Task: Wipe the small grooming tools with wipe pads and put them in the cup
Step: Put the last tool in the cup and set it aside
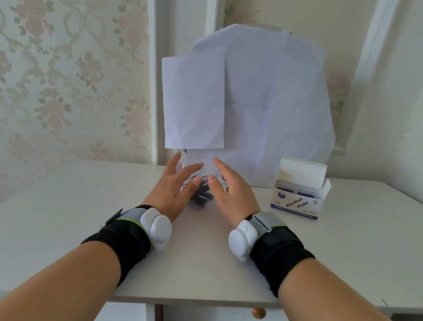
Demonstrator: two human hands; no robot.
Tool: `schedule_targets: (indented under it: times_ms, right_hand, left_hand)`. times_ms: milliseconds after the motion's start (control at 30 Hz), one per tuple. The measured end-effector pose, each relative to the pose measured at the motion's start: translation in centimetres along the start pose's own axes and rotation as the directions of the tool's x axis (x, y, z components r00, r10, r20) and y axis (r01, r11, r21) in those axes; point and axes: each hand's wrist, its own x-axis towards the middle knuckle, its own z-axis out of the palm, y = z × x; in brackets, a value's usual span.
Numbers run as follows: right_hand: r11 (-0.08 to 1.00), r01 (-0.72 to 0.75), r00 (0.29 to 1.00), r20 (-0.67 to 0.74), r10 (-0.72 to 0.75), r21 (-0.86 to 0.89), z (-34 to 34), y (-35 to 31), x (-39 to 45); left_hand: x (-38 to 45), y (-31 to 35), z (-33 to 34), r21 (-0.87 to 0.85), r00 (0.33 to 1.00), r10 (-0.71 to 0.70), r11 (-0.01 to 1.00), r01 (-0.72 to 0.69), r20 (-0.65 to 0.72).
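Early stage: left hand (175,183) and right hand (228,189), fingers spread and holding nothing, flank dark grooming tools (202,197) left of the opened alcohol pads box (297,203); wiping apparently not begun.

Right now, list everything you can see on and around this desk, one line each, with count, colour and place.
alcohol pads box: one, white with blue print, lid open, on the desk's right side.
grooming tools: a dark, blurred cluster, count unclear, on the desk between the hands.
paper sheets: several, white, covering something upright at the back of the desk.
desk: one, off-white, with a brown drawer knob at the front.
wallpaper: floral, pale pink and green, on the wall behind.
left hand: one, fingers straight, above the tools, black wrist strap with white device.
right hand: one, fingers straight, beside the tools, same strap.
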Motion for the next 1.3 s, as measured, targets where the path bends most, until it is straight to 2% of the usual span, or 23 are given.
schedule_targets:
  times_ms: [133, 267, 600, 900, 1167, 1300]
  right_hand:
    - [1.000, -0.022, 1.000, -0.003, 0.022, -0.012, 0.4, -0.2, 0.5]
    - [0.998, -0.055, 0.998, -0.025, 0.055, -0.014, 0.5, 0.0, 0.9]
    - [0.992, -0.103, 0.994, -0.046, 0.100, -0.073, 0.3, 0.0, 1.1]
    - [0.987, -0.088, 0.995, -0.054, 0.081, -0.136, 0.4, -0.4, 0.9]
    - [0.993, -0.112, 0.973, -0.206, 0.100, -0.047, -0.4, 0.0, 0.8]
    - [0.994, -0.109, 0.963, -0.246, 0.109, 0.014, -0.2, -0.1, 0.5]
  left_hand:
    - [0.5, -0.6, 0.0, -0.023, 0.997, -0.078, 0.997, 0.078, -0.025]
    - [1.1, -0.8, 0.4, -0.062, 0.996, -0.052, 0.997, 0.048, -0.074]
    - [1.6, -0.8, 0.7, -0.032, 0.996, -0.023, 0.999, 0.020, -0.086]
    - [0.9, -0.1, 0.7, -0.017, 0.995, -0.031, 0.999, 0.030, -0.098]
    - [-0.4, 2.0, 1.3, -0.042, 0.997, -0.055, 0.998, 0.053, -0.053]
    - [-1.5, 2.7, 1.4, -0.190, 0.992, -0.119, 0.976, 0.110, -0.034]
